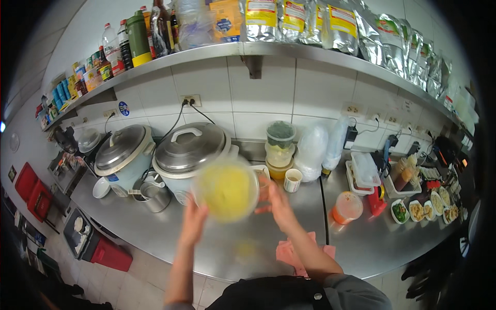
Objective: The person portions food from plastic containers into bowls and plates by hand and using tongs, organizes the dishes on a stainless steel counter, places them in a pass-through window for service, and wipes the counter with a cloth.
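A round, translucent plastic tub (227,188) with yellow contents hangs in the air above the steel counter, smeared by motion. My left hand (194,219) grips its lower left side, the thumb showing at the edge. On the opposite side, my right hand (276,204) has its fingers curved against the tub's right edge; the exact contact is blurred. Just behind stands a large rice cooker (188,147) with a metal lid, partly covered by the tub. Beneath my right forearm lies a pink cloth (292,253).
Stacked plastic tubs (280,150) and a white cup (292,180) stand by the wall. At left are a second rice cooker (121,150) and metal pots (153,196). An orange-filled container (347,207) and small food dishes (416,211) occupy the right. A loaded shelf (206,51) runs overhead.
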`<state>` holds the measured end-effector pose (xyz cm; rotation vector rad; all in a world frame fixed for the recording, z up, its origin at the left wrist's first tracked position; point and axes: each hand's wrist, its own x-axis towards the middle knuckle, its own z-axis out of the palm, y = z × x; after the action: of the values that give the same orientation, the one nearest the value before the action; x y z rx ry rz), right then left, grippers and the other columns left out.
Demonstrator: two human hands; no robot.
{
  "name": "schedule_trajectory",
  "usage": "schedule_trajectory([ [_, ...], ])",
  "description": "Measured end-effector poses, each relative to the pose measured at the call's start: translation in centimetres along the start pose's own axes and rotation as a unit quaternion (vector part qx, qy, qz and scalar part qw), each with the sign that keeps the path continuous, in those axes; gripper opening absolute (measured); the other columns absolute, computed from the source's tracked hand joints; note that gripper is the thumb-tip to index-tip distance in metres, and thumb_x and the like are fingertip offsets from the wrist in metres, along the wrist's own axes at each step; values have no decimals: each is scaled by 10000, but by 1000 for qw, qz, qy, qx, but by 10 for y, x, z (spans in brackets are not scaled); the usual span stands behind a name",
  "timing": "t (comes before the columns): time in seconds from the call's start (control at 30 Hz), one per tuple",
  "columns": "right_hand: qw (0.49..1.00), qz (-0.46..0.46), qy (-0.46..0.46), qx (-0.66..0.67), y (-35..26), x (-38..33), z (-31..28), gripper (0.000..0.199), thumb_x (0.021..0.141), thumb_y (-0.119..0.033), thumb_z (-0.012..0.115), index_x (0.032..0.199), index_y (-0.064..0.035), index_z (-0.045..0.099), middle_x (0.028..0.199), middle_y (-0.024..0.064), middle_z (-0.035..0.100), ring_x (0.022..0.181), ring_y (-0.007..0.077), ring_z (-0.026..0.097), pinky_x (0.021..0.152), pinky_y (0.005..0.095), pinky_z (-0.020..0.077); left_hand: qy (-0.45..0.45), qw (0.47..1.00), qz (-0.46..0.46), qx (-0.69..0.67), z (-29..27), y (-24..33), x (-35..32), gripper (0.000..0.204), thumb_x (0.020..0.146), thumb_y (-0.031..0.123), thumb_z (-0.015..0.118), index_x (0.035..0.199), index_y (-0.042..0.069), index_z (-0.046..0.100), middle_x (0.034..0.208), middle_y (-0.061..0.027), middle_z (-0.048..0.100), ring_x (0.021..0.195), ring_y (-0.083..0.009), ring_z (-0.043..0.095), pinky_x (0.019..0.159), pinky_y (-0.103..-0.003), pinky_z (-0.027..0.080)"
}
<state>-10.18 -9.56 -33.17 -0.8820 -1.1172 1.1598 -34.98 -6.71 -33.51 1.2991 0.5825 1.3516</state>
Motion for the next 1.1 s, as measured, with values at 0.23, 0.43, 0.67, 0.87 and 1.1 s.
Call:
schedule_trajectory([
  [0.23, 982, -110, 72, -135, -11, -53, -21, 359, 1032, -267, 373, 1213, -28, 570, 1058, 82, 634, 854, 119, 575, 688, 258, 509, -35, 952, 286, -102, 70, 209, 224, 661, 908, 483, 593, 1384, 72, 388, 1409, -76, 427, 1293, -273, 442, 998, -434, 442],
  [0.43, 956, 41, 148, -250, 29, -142, -92, 282, 992, -213, 476, 1085, 2, 632, 963, 122, 671, 836, 178, 644, 690, 307, 516, 109, 965, 193, 143, 54, 240, 409, 770, 842, 477, 686, 1418, 74, 370, 1385, -95, 467, 1290, -276, 420, 1025, -540, 330],
  [0.67, 860, 73, 381, -332, 62, -199, -237, 287, 948, -227, 551, 1093, 12, 618, 852, 96, 654, 707, 146, 619, 538, 274, 503, 11, 982, 128, 136, 43, 231, 453, 625, 884, 461, 639, 1362, 91, 477, 1353, -67, 503, 1215, -190, 509, 1000, -351, 419],
  [0.87, 838, 159, 513, -95, 87, -153, -382, 379, 958, -318, 510, 1167, -2, 521, 940, 127, 631, 707, 185, 645, 547, 300, 552, 272, 662, 533, 451, 114, 130, 359, 650, 855, 443, 635, 1335, 33, 483, 1382, -208, 429, 1352, -359, 296, 1107, -455, 222],
  [1.1, 865, 102, 491, -5, 105, -124, -379, 347, 959, -277, 440, 1118, 20, 522, 874, 134, 632, 602, 203, 640, 543, 300, 558, -37, 723, 438, 534, 150, 17, 167, 424, 809, 66, 631, 1225, 94, 554, 1444, -200, 349, 1317, -401, 356, 1071, -484, 311],
])
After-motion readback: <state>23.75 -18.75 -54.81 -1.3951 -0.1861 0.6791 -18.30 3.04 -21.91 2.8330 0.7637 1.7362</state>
